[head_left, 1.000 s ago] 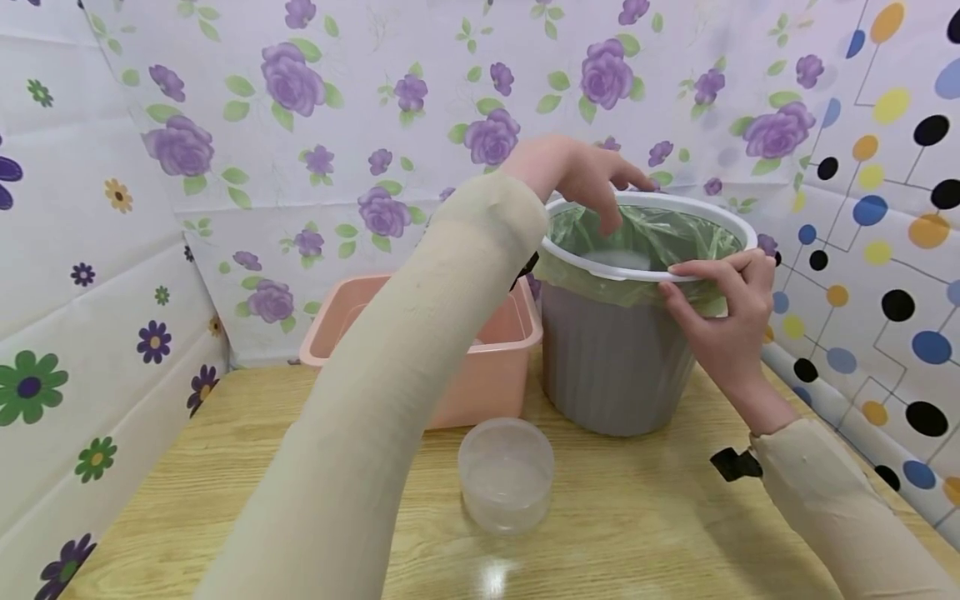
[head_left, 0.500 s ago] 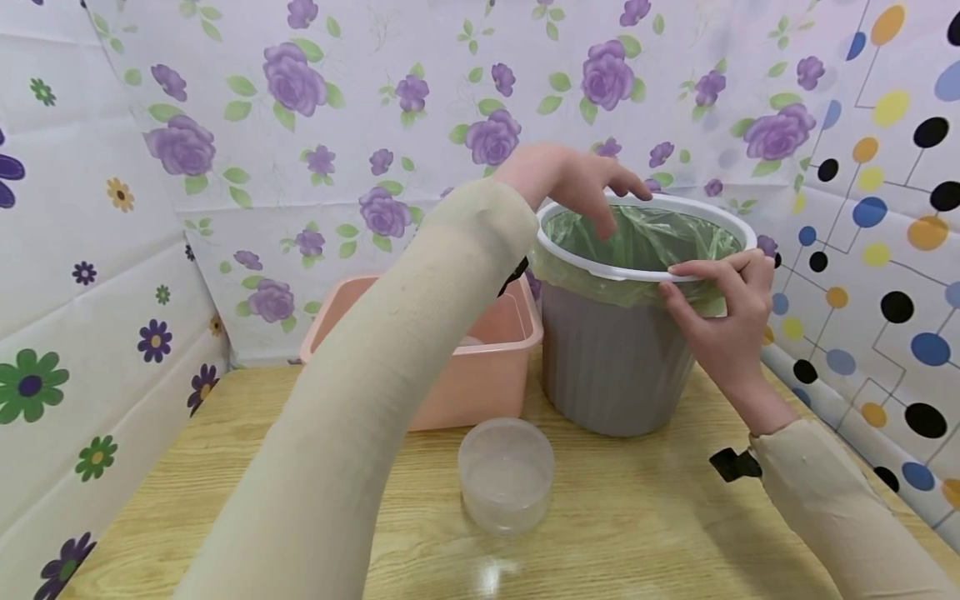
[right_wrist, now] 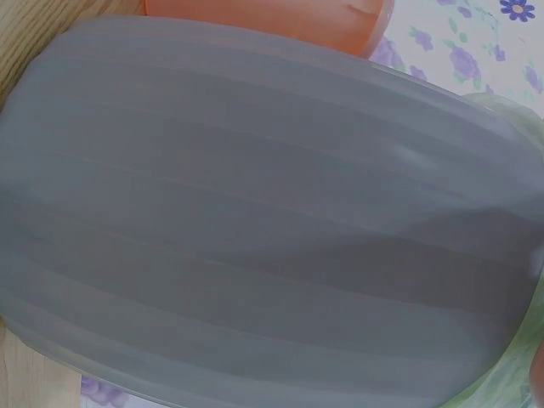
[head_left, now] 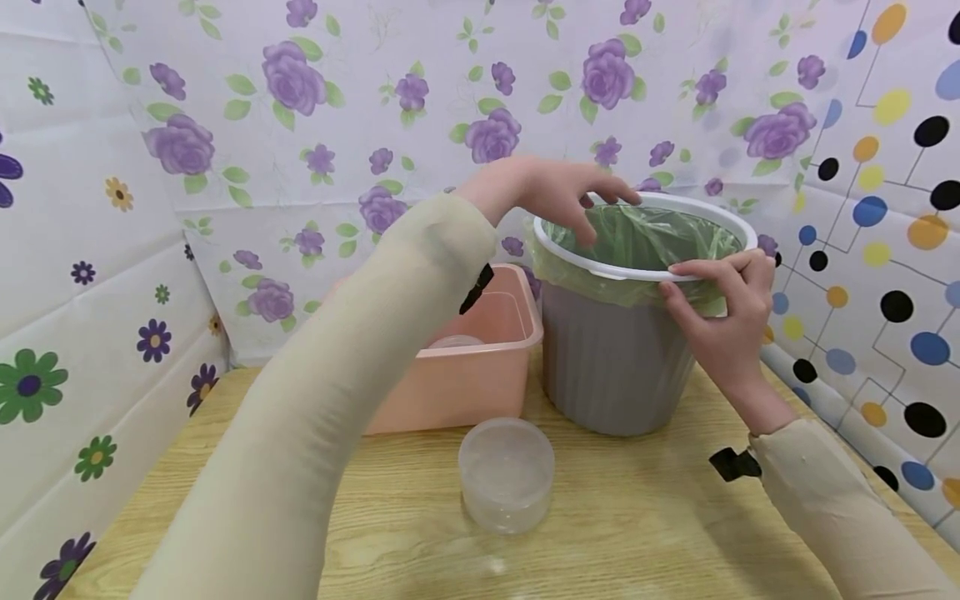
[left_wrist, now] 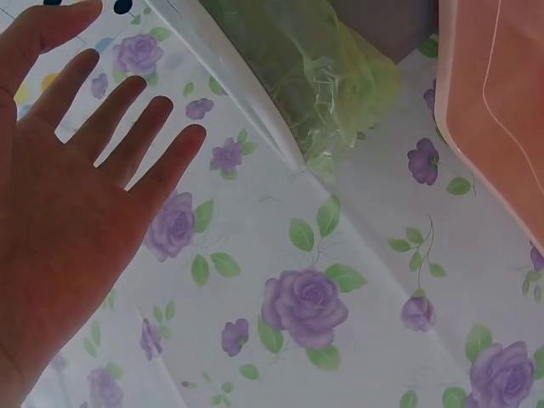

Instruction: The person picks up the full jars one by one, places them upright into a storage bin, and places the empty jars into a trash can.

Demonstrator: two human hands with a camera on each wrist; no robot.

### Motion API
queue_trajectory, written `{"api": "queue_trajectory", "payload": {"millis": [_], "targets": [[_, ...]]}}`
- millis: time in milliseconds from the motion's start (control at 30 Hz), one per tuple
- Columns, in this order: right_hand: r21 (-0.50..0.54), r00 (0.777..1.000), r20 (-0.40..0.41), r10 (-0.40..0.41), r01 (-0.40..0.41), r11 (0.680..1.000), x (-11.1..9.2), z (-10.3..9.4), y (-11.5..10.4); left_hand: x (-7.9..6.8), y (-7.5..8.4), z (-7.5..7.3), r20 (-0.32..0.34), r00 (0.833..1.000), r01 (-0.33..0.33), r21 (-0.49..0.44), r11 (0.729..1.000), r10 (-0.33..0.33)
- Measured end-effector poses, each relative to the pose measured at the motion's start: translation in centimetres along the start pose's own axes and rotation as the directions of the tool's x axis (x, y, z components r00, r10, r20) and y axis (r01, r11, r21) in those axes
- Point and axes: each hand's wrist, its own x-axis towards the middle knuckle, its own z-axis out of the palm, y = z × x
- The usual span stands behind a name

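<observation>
A grey ribbed trash can (head_left: 618, 358) stands at the right of the table, with a green plastic bag (head_left: 660, 237) lining it and folded out under its white rim ring (head_left: 637, 274). My right hand (head_left: 727, 321) pinches that ring at the front right, thumb below and fingers on top. Over the can's left rim hovers my left hand (head_left: 558, 192); the left wrist view shows its palm (left_wrist: 68, 229) bare and its fingers spread. Nearer me, a clear round plastic tub (head_left: 506, 475) sits on the table. Inside the can, the bottom is hidden.
Left of the can is a pink plastic basin (head_left: 465, 383), partly covered by my left sleeve (head_left: 337, 358). A clear rounded item (head_left: 457, 342) shows inside it. Patterned sheets (head_left: 420, 100) hang close behind and on both sides of the wooden table (head_left: 420, 533).
A whitish blurred thing inside the can, below my left hand, has dropped out of sight. That hand has drifted left and slightly down. My right hand keeps its hold on the rim.
</observation>
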Motion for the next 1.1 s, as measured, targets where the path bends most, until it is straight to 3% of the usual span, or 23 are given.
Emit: {"api": "queue_trajectory", "payload": {"millis": [267,567,867,1100], "targets": [[-0.008,1.0,-0.006,-0.002,0.002,1.0,-0.1,0.0,0.0,-1.9,-1.0,1.3,-0.074,0.989,-0.13,-0.064,0.989,0.125],[-0.004,1.0,-0.009,-0.005,0.005,1.0,0.0,0.0,-0.2,-3.8,-1.6,3.9,-0.147,0.968,-0.212,-0.033,0.977,0.205],[-0.009,1.0,0.0,0.005,-0.005,1.0,-0.1,0.0,0.1,-5.6,-2.2,7.1,-0.276,0.916,-0.337,-0.128,0.933,0.293],[-0.011,1.0,0.0,0.002,-0.002,1.0,0.0,0.0,0.1,-7.1,-2.3,9.3,-0.357,0.859,-0.442,-0.156,0.883,0.367]]}}
